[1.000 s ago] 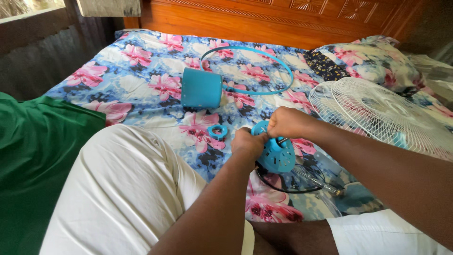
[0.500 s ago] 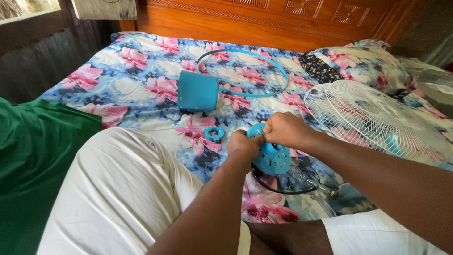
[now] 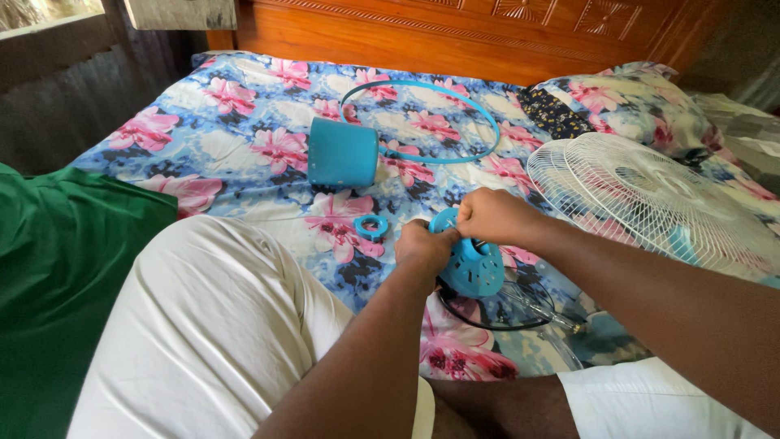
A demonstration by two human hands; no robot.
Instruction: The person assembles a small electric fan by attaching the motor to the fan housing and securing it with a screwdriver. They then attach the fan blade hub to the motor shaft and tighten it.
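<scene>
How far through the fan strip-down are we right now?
Done: white grille, blue ring band, blue cup-shaped cover and small blue nut lie loose on the bed. In hand: left hand and right hand grip the blue vented housing. Left: that housing.

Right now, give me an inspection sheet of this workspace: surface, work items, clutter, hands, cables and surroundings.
Surface: floral bedsheet on a bed.
Work items: blue vented housing, held over the sheet.
Clutter: blue cup-shaped cover on its side; thin blue hoop; small blue ring; white wire grille; clear blade under the housing.
Hands: left hand and right hand both on the housing.
Cables: black cable looping below the housing.
Surroundings: carved wooden headboard; floral pillow; green cloth.
</scene>
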